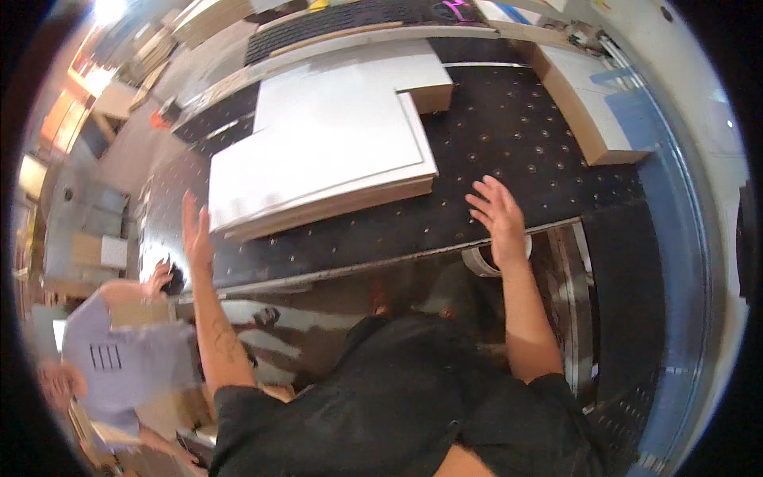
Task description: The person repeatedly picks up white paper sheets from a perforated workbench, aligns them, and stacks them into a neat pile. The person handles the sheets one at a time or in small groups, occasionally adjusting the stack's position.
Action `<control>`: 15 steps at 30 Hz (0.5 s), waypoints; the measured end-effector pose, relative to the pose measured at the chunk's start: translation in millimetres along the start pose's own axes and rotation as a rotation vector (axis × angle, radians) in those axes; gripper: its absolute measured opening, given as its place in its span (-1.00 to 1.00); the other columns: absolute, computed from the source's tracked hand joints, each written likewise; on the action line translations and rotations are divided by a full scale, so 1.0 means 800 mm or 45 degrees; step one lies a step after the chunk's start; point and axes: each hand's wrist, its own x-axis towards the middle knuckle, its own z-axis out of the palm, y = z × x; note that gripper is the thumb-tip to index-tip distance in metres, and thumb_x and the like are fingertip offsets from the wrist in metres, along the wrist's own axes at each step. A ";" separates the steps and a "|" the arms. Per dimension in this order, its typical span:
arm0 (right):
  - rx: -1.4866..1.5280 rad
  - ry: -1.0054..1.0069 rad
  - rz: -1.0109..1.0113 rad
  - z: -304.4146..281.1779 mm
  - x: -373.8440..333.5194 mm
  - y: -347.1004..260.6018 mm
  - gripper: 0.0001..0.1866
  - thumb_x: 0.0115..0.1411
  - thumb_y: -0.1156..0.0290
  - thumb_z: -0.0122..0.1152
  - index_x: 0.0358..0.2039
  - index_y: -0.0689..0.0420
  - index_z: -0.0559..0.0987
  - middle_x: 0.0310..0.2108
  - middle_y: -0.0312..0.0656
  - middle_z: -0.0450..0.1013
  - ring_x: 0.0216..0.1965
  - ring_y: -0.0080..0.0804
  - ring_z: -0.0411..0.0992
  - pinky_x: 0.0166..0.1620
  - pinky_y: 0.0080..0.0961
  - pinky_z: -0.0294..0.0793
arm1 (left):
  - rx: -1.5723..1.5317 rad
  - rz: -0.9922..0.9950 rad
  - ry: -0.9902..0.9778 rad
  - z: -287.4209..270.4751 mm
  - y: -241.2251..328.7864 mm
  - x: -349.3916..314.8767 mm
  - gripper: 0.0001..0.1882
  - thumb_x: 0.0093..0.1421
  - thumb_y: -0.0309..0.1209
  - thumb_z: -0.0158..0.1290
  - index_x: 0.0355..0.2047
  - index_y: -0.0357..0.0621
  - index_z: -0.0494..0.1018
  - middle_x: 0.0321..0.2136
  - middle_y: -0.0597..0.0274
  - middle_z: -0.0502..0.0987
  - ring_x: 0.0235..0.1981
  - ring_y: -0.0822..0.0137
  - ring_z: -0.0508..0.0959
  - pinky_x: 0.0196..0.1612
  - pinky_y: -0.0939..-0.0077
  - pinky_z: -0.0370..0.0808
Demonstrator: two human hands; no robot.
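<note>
- Well, can't count the layers in the stack of white-faced boards [318, 151]; shows only blurred brown edges along its front.
- Can't tell about contact at the left hand [193, 230] either: fingers raised and loose, just beside the stack's left front corner.
- Hard to make out, a pale round container [480, 262] under the front edge of the tabletop [524, 151], partly covered by the right forearm.
- Cut off at the top, a dark ridged panel [342, 28] behind the boards.
- Can count two bare hands, well apart, both unclenched, one to either side of the stack.
- Can count one stack, one long white-topped block [588, 103] with brown sides, and one co-worker in a pale shirt [131, 358], with a hand near the tabletop's left front corner.
- Sits left of centre on the black, studded surface, this stack, back from the front edge, with a stepped outline at its right rear.
- Leaves a broad studded strip between stack and block, and a narrower one along the front.
- Over the tabletop's front edge, clear of the boards: the right hand [499, 216], fingers slightly bent.
</note>
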 end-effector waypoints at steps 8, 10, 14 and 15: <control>-0.241 0.249 -0.354 0.114 0.076 0.054 -0.21 0.46 -0.09 0.08 0.44 0.24 0.24 0.44 0.08 0.23 0.47 -0.07 0.15 0.46 -0.23 0.09 | -1.277 -0.693 -0.192 0.017 -0.149 0.026 -0.26 0.50 0.11 -0.19 0.45 -0.19 0.20 0.28 0.20 0.47 0.35 0.12 0.37 0.47 0.03 0.15; -0.283 0.315 -0.385 0.143 0.088 0.059 -0.24 0.50 -0.07 -0.02 0.47 0.24 0.18 0.48 0.08 0.14 0.51 -0.07 0.06 0.49 -0.21 0.00 | -1.480 -0.841 -0.222 0.022 -0.155 0.032 -0.20 0.48 0.20 -0.22 0.44 -0.19 0.22 0.31 0.17 0.43 0.36 0.08 0.35 0.43 0.00 0.20; -0.262 0.465 -0.381 0.180 0.101 0.065 -0.31 0.52 -0.02 -0.05 0.46 0.18 0.21 0.46 0.10 0.15 0.49 -0.07 0.08 0.48 -0.18 0.03 | -1.363 -0.818 -0.199 0.029 -0.138 0.037 -0.13 0.46 0.29 -0.29 0.45 -0.19 0.20 0.37 0.09 0.34 0.38 0.02 0.31 0.42 0.01 0.20; -0.259 0.516 -0.350 0.182 0.103 0.065 -0.31 0.51 -0.02 -0.02 0.45 0.18 0.23 0.44 0.09 0.18 0.47 -0.08 0.12 0.47 -0.18 0.06 | -1.353 -0.835 -0.153 0.032 -0.132 0.037 -0.11 0.46 0.30 -0.31 0.46 -0.20 0.18 0.39 0.07 0.32 0.39 0.00 0.30 0.42 0.01 0.19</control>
